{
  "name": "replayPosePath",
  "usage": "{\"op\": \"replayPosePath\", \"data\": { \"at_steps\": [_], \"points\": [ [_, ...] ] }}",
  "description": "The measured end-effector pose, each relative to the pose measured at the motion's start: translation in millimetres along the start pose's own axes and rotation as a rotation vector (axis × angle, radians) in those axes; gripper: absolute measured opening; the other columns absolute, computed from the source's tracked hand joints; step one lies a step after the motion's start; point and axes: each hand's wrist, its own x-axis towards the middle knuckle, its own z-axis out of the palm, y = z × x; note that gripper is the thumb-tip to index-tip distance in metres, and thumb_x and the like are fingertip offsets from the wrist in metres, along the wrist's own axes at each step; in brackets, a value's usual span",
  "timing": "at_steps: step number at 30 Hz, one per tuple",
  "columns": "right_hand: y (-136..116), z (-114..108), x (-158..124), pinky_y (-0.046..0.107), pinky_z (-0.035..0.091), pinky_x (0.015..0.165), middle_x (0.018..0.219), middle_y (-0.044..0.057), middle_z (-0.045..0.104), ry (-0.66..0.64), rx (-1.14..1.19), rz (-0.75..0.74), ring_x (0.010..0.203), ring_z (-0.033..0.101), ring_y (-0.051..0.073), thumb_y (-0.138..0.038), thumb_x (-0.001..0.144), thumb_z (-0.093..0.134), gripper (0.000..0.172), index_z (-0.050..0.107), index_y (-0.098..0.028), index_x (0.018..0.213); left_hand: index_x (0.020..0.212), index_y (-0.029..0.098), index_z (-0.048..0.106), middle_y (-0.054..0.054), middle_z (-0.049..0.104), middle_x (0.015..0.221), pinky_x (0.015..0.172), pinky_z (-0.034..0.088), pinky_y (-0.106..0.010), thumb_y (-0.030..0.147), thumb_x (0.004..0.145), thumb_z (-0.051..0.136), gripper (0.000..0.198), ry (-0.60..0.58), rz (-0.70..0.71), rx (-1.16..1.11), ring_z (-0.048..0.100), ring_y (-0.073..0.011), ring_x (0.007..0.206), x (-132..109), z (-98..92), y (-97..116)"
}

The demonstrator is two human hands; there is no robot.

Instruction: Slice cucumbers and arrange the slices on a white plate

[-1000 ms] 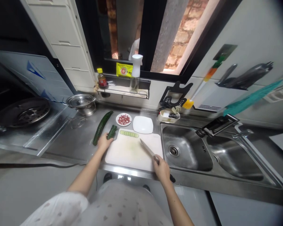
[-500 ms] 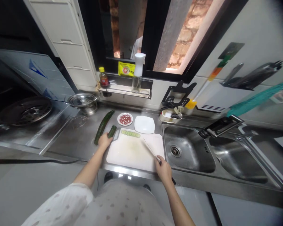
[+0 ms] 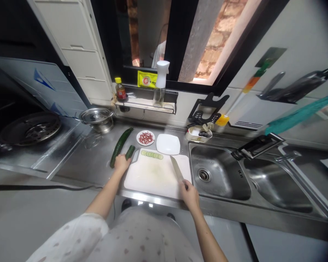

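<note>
My left hand [image 3: 121, 163] is closed around the lower end of a short piece of cucumber [image 3: 130, 152], just left of the white cutting board [image 3: 144, 178]. Beside it on the steel counter lies a long whole cucumber [image 3: 121, 145]. My right hand [image 3: 190, 193] grips a kitchen knife [image 3: 176, 169] by its handle at the board's right side. The blade points away from me, its broad face showing over the board. A row of overlapping cucumber slices [image 3: 152, 155] lies along the board's far edge.
Behind the board stand a plate of chopped red pieces [image 3: 145, 138] and a white square dish [image 3: 168, 144]. A double sink [image 3: 221, 174] is on the right. A lidded steel pot [image 3: 97, 118] and a stove pan [image 3: 30, 127] are to the left.
The knife has turned in my right hand, so its blade now shows its broad face instead of its thin edge. My left hand stays on the cucumber piece.
</note>
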Motion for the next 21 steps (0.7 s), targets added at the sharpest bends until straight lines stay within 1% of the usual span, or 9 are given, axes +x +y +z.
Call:
{"op": "replayPosePath", "data": {
  "at_steps": [4, 6, 8, 10, 12, 14, 16, 18, 21],
  "points": [
    [0, -1, 1, 0.024, 0.043, 0.068, 0.095, 0.009, 0.071, 0.024, 0.084, -0.028, 0.084, 0.063, 0.020, -0.038, 0.085, 0.041, 0.039, 0.068, -0.017, 0.105, 0.121, 0.013, 0.059, -0.018, 0.061, 0.110, 0.084, 0.048, -0.034, 0.042, 0.081, 0.054, 0.049, 0.007, 0.001, -0.023, 0.060, -0.0299, 0.102, -2, -3.2, 1],
    [0, -1, 3, 0.024, 0.042, 0.063, 0.086, 0.009, 0.071, 0.026, 0.141, -0.049, 0.077, 0.063, 0.020, -0.041, 0.084, 0.041, 0.039, 0.069, -0.016, 0.096, 0.128, 0.014, 0.054, -0.017, 0.059, 0.114, 0.087, 0.047, -0.035, 0.041, 0.081, 0.054, 0.054, 0.060, 0.020, -0.044, 0.058, -0.0298, 0.106, -7, -5.2, 5],
    [0, 0, 4, 0.024, 0.041, 0.058, 0.075, 0.008, 0.069, 0.024, 0.193, -0.075, 0.069, 0.061, 0.020, -0.045, 0.083, 0.040, 0.041, 0.067, -0.015, 0.085, 0.132, 0.016, 0.050, -0.016, 0.055, 0.121, 0.093, 0.044, -0.036, 0.038, 0.083, 0.052, 0.054, 0.145, 0.086, -0.078, 0.053, -0.0290, 0.112, -14, -5.5, 15],
    [1, 2, 6, 0.024, 0.040, 0.055, 0.065, 0.007, 0.066, 0.027, 0.230, -0.083, 0.064, 0.059, 0.020, -0.048, 0.082, 0.038, 0.042, 0.064, -0.015, 0.077, 0.130, 0.021, 0.052, -0.012, 0.054, 0.126, 0.098, 0.040, -0.034, 0.033, 0.087, 0.047, 0.045, 0.202, 0.229, -0.139, 0.049, -0.0256, 0.117, -23, -2.1, 30],
    [2, 4, 7, 0.024, 0.039, 0.053, 0.059, 0.006, 0.062, 0.029, 0.247, -0.072, 0.061, 0.058, 0.019, -0.050, 0.081, 0.038, 0.042, 0.061, -0.016, 0.074, 0.123, 0.023, 0.057, -0.009, 0.056, 0.123, 0.100, 0.039, -0.033, 0.032, 0.088, 0.045, 0.038, 0.155, 0.379, -0.190, 0.050, -0.0236, 0.114, -33, 5.3, 52],
    [2, 5, 7, 0.024, 0.039, 0.052, 0.054, 0.004, 0.059, 0.013, 0.261, -0.062, 0.059, 0.057, 0.019, -0.050, 0.081, 0.037, 0.041, 0.060, -0.017, 0.075, 0.120, 0.021, 0.059, -0.008, 0.058, 0.119, 0.099, 0.039, -0.034, 0.032, 0.090, 0.043, 0.036, 0.093, 0.464, -0.226, 0.051, -0.0229, 0.111, -41, 15.1, 76],
    [2, 6, 7, 0.024, 0.039, 0.050, 0.052, 0.002, 0.057, -0.005, 0.271, -0.066, 0.058, 0.057, 0.019, -0.050, 0.081, 0.037, 0.040, 0.059, -0.017, 0.077, 0.118, 0.020, 0.059, -0.009, 0.058, 0.118, 0.098, 0.038, -0.035, 0.031, 0.090, 0.043, 0.034, 0.024, 0.507, -0.222, 0.051, -0.0231, 0.111, -45, 24.1, 99],
    [3, 6, 7, 0.024, 0.039, 0.050, 0.051, 0.002, 0.057, -0.013, 0.268, -0.071, 0.057, 0.057, 0.019, -0.049, 0.081, 0.037, 0.040, 0.060, -0.016, 0.078, 0.120, 0.020, 0.058, -0.010, 0.058, 0.118, 0.099, 0.037, -0.036, 0.030, 0.089, 0.045, 0.035, -0.036, 0.521, -0.180, 0.049, -0.0240, 0.113, -44, 29.9, 117],
    [5, 5, 6, 0.024, 0.039, 0.050, 0.051, 0.002, 0.057, -0.019, 0.248, -0.071, 0.057, 0.057, 0.019, -0.047, 0.082, 0.037, 0.040, 0.062, -0.016, 0.081, 0.121, 0.020, 0.057, -0.012, 0.057, 0.115, 0.098, 0.036, -0.038, 0.029, 0.089, 0.044, 0.035, -0.096, 0.536, -0.099, 0.049, -0.0255, 0.112, -37, 32.2, 135]
  ]
}}
